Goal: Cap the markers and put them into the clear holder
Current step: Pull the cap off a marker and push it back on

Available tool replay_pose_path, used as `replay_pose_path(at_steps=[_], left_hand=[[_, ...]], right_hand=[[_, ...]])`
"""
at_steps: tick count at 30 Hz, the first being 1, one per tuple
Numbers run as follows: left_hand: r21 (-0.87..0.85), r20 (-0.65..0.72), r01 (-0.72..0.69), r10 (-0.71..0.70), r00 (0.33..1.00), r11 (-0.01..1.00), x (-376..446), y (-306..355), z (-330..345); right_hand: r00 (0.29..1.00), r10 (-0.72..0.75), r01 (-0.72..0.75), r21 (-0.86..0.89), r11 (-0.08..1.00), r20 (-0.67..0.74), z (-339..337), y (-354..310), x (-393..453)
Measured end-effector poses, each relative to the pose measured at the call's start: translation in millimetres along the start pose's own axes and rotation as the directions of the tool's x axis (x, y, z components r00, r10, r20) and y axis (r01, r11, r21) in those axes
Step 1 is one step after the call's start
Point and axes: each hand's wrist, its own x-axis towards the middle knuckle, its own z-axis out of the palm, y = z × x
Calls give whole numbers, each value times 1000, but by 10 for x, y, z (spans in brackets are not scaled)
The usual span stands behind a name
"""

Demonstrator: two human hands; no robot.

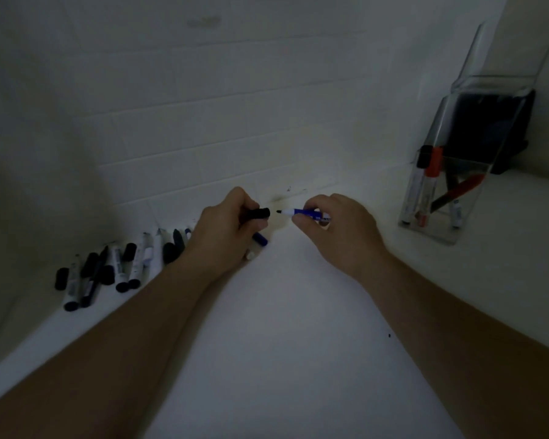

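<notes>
My left hand (225, 236) grips a black cap (260, 213) with its open end pointing right. My right hand (333, 229) pinches an uncapped blue marker (301, 212), its dark tip pointing left at the cap with a small gap between them. A blue cap (260, 239) lies on the white counter under my left hand. Several loose markers and caps (118, 267) lie in a row at the left by the tiled wall. The clear holder (438, 191) stands at the right with a few capped markers in it, red and black ones among them.
A white tiled wall (203, 137) runs behind the counter. A dark object (488, 128) sits behind the clear holder in the right corner. The white counter (282, 327) stretches between my forearms towards me.
</notes>
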Motion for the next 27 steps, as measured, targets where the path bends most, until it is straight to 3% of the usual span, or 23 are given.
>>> replay_pose_path(at_steps=[11, 18, 24, 27], left_hand=[[23, 38, -107, 106, 994, 994, -24, 23, 4], [22, 80, -163, 161, 984, 986, -50, 65, 48], [-145, 145, -161, 182, 973, 976, -53, 60, -14], [-123, 205, -181, 204, 957, 976, -50, 21, -87]], right_hand=[[995, -101, 99, -95, 991, -16, -4, -25, -11], [967, -255, 237, -310, 921, -20, -42, -109, -28], [965, -264, 260, -211, 942, 8, -114, -77, -16], [935, -344, 352, -123, 928, 83, -143, -26, 5]])
